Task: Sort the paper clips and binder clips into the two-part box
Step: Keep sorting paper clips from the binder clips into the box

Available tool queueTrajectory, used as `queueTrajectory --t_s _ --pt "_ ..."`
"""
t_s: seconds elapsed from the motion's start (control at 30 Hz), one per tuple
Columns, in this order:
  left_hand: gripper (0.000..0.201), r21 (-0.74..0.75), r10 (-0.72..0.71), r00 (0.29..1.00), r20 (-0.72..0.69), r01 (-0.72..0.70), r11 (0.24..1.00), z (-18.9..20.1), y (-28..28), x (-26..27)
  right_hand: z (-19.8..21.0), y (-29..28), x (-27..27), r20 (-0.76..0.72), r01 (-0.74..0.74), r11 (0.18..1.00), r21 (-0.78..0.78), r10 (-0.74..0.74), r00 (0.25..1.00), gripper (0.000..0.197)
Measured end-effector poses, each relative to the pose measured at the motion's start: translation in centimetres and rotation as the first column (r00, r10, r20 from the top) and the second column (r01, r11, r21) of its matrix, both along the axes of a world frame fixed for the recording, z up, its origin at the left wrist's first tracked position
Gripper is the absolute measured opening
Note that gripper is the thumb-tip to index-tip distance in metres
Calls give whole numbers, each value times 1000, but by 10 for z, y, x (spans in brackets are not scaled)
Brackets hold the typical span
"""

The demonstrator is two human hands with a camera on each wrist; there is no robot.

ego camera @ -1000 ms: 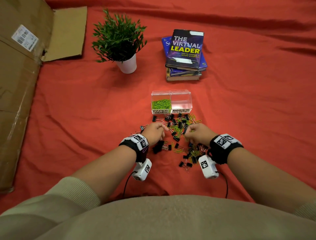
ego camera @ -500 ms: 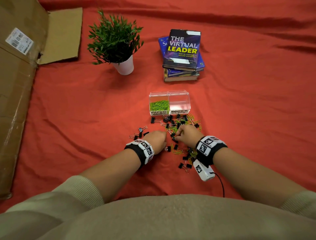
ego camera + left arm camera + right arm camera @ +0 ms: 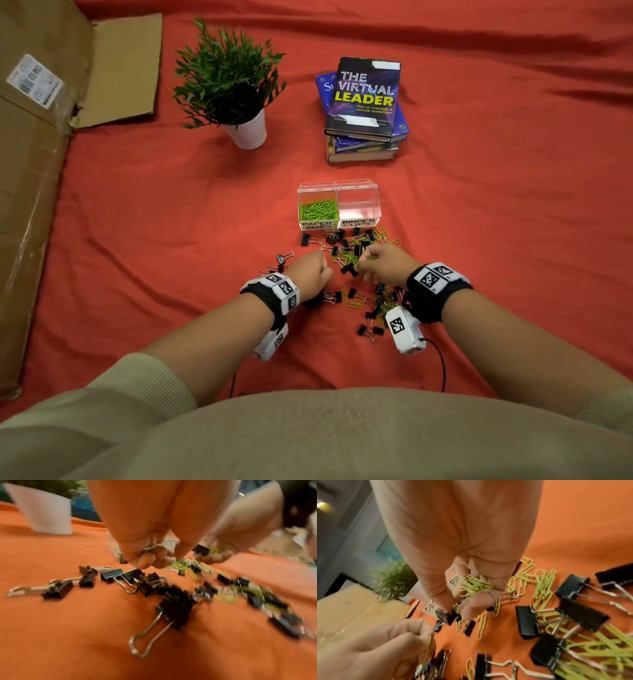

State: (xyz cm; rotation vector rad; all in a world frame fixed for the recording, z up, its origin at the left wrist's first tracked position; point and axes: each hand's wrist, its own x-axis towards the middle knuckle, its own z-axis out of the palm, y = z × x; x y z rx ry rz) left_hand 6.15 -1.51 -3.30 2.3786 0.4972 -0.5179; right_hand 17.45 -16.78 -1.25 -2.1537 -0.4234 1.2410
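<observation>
1. While both my hands work low over the red cloth [image 3: 137, 212], the far left holds one cardboard box [image 3: 30, 178], flaps open, bearing one barcode label.
2. Next comes one green plant in a white pot [image 3: 248, 132], then one stack of three books [image 3: 363, 109], farther back and well apart from the clips.
3. My left hand [image 3: 310, 272] is curled tight; the wrist view shows green paper clips [image 3: 151, 549] pinched in its fingers, too bunched to count. About five black binder clips [image 3: 111, 574] lie in a loose row on the cloth to its left.
4. The two-part box [image 3: 339, 186] stands just beyond the pile, lid up. Its left compartment, labelled PAPER CLIPS, holds a heap of green clips; the right one, labelled BINDER CLIPS, shows only bare bottom.
5. The mixed pile [image 3: 346, 246] runs from the box front toward me, between and under my hands; I cannot count its pieces.
6. My right hand [image 3: 385, 263] is curled round a bunch of green clips, thumb and forefinger pinching one black binder clip [image 3: 445, 616] over the pile.
</observation>
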Motion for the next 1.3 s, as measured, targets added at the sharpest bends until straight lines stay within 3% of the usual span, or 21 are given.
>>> queueTrajectory --t_s 0.17,0.27,0.33,0.5,0.6,0.73,0.8,0.9,1.1,1.3 --pt "14 -262 259 966 25 -244 934 8 12 5 1 -9 2 -168 174 979 111 -154 974 17" --pt "16 -377 307 952 -10 -288 880 17 6 7 5 -11 -3 -254 260 955 144 -219 942 10" --pt "24 -433 343 938 -60 -334 837 19 0 8 5 -11 -5 -296 294 945 144 -242 924 18" --pt "30 -481 330 930 -160 -366 797 15 -13 9 4 -8 -10 -420 424 890 165 -326 847 16" --pt "21 -361 257 959 -119 -283 889 13 -20 8 3 -7 -10 -405 476 862 173 -378 832 13" --pt "11 -145 54 998 -44 -60 988 7 -30 1 -1 -7 -7 -303 465 873 147 -408 861 12" --pt "22 -131 52 998 -19 -54 990 5 -35 0 -2 -8 -7 -290 456 878 146 -403 868 10" --pt "36 -192 189 982 29 -180 965 10 -42 4 -4 -8 -10 -237 409 901 145 -369 898 8" --pt "20 -200 164 983 87 -144 969 10 -39 9 -4 -5 -15 -255 354 921 164 -307 917 14" --pt "21 -26 129 990 48 -128 991 12 -22 3 3 -6 -7 -279 468 866 175 -413 867 25"
